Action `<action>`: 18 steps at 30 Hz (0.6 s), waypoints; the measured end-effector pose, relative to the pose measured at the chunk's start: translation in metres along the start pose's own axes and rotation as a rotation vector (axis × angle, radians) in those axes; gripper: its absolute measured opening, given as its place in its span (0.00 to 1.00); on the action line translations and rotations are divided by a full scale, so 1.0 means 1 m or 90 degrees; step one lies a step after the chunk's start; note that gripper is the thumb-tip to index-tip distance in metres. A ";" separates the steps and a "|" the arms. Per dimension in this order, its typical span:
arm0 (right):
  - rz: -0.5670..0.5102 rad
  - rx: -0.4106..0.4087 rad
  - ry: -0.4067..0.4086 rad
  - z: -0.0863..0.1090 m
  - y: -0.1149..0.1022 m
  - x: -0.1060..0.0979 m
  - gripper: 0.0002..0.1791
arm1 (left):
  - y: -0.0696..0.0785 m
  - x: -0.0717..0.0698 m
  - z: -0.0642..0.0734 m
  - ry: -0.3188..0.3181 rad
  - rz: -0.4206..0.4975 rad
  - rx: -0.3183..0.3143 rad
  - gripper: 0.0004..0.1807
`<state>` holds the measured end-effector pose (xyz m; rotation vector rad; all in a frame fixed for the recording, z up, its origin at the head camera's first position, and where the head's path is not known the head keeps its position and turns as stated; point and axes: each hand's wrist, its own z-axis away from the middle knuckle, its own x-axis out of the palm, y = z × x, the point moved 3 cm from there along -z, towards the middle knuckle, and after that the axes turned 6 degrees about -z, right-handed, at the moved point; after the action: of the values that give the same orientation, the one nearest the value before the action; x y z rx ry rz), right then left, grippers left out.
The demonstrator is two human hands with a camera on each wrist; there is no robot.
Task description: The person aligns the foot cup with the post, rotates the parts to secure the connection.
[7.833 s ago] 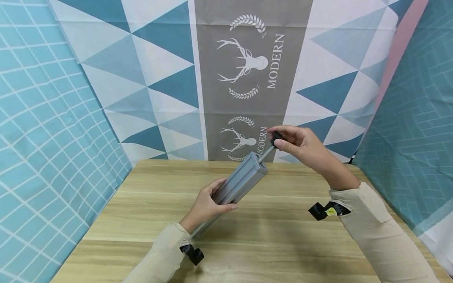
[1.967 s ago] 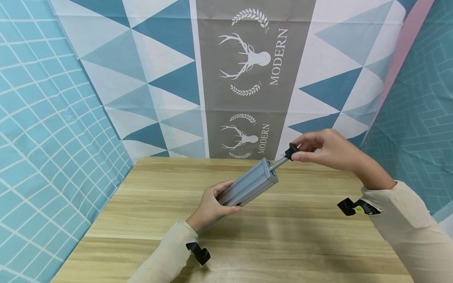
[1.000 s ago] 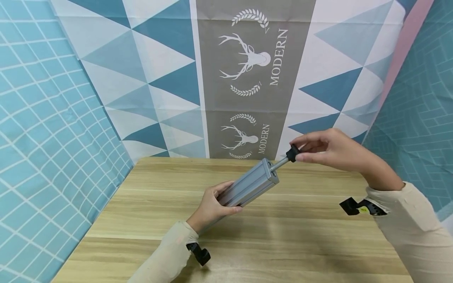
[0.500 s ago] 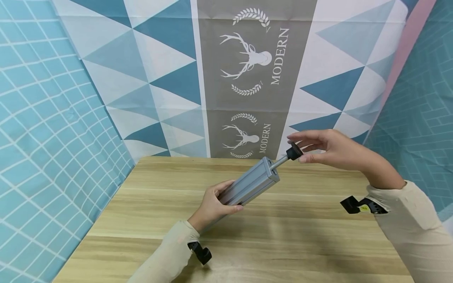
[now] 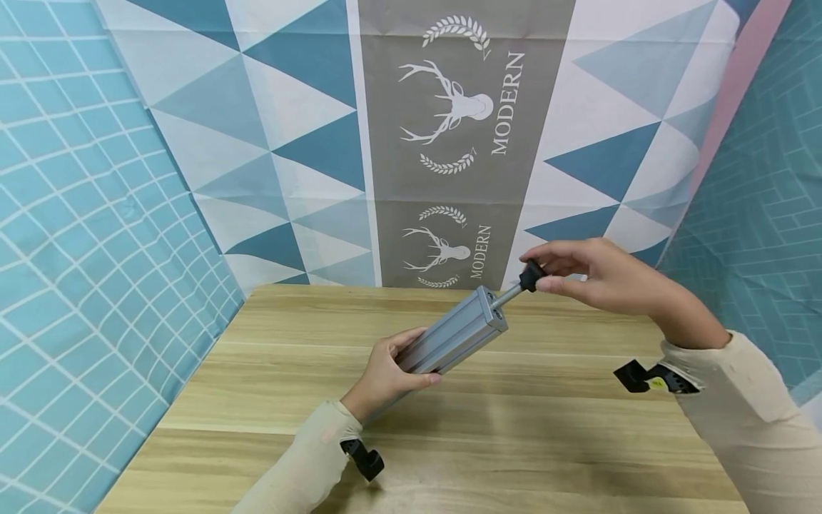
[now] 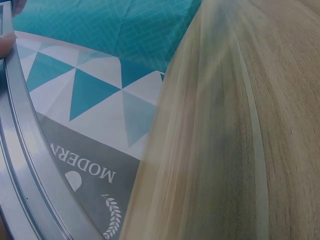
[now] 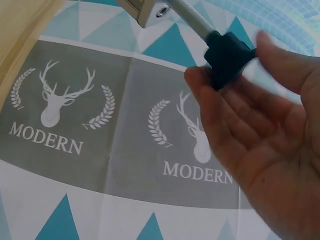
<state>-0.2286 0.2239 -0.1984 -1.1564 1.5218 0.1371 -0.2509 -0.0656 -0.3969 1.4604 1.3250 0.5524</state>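
Note:
A grey aluminium square-section cylinder (image 5: 452, 332) is held tilted above the table, its far end raised to the right. My left hand (image 5: 383, 375) grips its body, thumb along the near side. A thin metal rod (image 5: 507, 295) sticks out of the raised end cap and carries a black knob (image 5: 531, 275). My right hand (image 5: 597, 277) pinches this knob between thumb and fingers. The right wrist view shows the knob (image 7: 227, 57) close up, between thumb and fingertips. In the left wrist view the grooved cylinder side (image 6: 30, 165) runs along the left edge.
Beneath both hands lies a light wooden table (image 5: 501, 442). A patterned cloth (image 5: 443, 143) with deer heads hangs behind its far edge, and blue cloths (image 5: 83, 214) hang at both sides. Small black wrist cameras (image 5: 362, 459) are strapped at each sleeve.
Since the earliest frame, cylinder, rod and right hand have shifted right, and the cylinder lies flatter. Half a second ago the right fingers were spread around the knob; now they have closed onto it.

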 end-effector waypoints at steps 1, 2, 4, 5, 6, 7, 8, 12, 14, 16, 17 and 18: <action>0.007 0.024 0.016 -0.001 0.000 0.001 0.16 | 0.000 0.000 0.000 -0.001 0.000 0.000 0.37; 0.015 0.051 0.030 -0.001 0.000 0.001 0.14 | 0.000 0.000 0.000 -0.001 -0.001 0.001 0.38; 0.026 0.093 0.055 -0.002 0.000 0.003 0.12 | 0.000 0.001 0.000 -0.003 -0.001 0.000 0.38; 0.029 0.112 0.063 -0.002 -0.001 0.003 0.11 | 0.000 0.001 0.000 -0.003 -0.001 -0.001 0.38; 0.029 0.124 0.067 -0.002 -0.001 0.004 0.11 | 0.000 0.001 0.000 -0.003 -0.002 -0.003 0.38; 0.031 0.132 0.069 -0.002 -0.001 0.004 0.11 | 0.000 0.001 0.000 -0.004 -0.002 -0.005 0.38; 0.032 0.138 0.068 -0.002 -0.001 0.003 0.11 | 0.000 0.001 -0.001 -0.003 -0.002 -0.007 0.38; 0.040 0.131 0.044 0.001 -0.002 0.002 0.15 | -0.001 0.002 -0.001 -0.003 -0.006 -0.009 0.38; 0.045 0.110 0.020 0.003 -0.003 0.002 0.19 | 0.000 0.001 -0.001 -0.004 -0.007 -0.004 0.38; 0.050 0.075 -0.004 0.004 -0.004 0.001 0.24 | 0.001 0.000 0.000 -0.004 -0.007 0.001 0.38; 0.050 0.055 -0.015 0.004 -0.005 0.001 0.26 | 0.001 0.000 0.000 -0.004 -0.006 0.003 0.37; 0.051 0.037 -0.024 0.005 -0.006 0.001 0.29 | 0.001 0.000 0.000 -0.004 -0.005 0.002 0.38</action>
<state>-0.2213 0.2237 -0.1978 -1.0426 1.5289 0.1675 -0.2505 -0.0656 -0.3961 1.4575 1.3273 0.5401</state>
